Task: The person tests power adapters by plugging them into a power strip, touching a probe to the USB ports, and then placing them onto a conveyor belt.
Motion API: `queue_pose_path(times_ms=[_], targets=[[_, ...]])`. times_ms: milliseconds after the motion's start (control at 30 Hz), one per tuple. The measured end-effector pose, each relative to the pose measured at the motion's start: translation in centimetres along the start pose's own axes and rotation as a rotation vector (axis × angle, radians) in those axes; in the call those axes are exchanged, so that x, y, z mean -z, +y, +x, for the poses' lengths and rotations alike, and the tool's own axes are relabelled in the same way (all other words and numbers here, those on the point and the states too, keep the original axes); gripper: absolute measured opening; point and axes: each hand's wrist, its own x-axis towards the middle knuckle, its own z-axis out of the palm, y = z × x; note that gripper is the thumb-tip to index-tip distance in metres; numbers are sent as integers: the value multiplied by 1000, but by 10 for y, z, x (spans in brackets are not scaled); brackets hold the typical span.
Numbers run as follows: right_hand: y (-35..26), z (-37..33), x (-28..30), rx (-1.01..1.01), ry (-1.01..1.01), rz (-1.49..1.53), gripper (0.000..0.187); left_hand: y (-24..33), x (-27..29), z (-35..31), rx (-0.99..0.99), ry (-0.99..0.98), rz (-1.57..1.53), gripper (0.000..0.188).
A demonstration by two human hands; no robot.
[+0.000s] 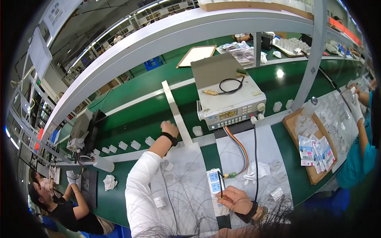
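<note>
My left hand, wearing a black wrist strap, reaches forward beside the white divider strip. Its fingers look curled, and whatever they may hold is hidden. Just left of it, white charger adapters stand in a spaced row on the green bench. Nearer to me, my right hand, also with a black strap, pinches a thin black cable end with a brass-coloured tip. That hand is over the edge of a white power strip with blue sockets. A green connector lies beyond it, next to colored ribbon wires.
A grey bench meter with a coiled cable on top stands ahead. A cardboard tray of adapters and packets lies right, near a gloved co-worker. Overhead runs a white shelf. Another person works at left beside a white bottle.
</note>
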Motion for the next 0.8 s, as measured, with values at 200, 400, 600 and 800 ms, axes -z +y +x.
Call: queue_pose_path(times_ms=[200, 400, 600, 800], targets=[[-4, 5, -6, -6, -32, -28, 22, -31, -110, -1, -1, 351, -45, 20], [-13, 8, 1, 52, -13, -68, 22, -20, -12, -119, -117, 864, -875, 45], [-7, 7, -1, 89, 1, -84, 23, 98, -11, -179, -309, 377, -2060, 44], [-12, 8, -1, 79, -1, -62, 24, 126, -10, -182, -239, 377, -1690, 52]])
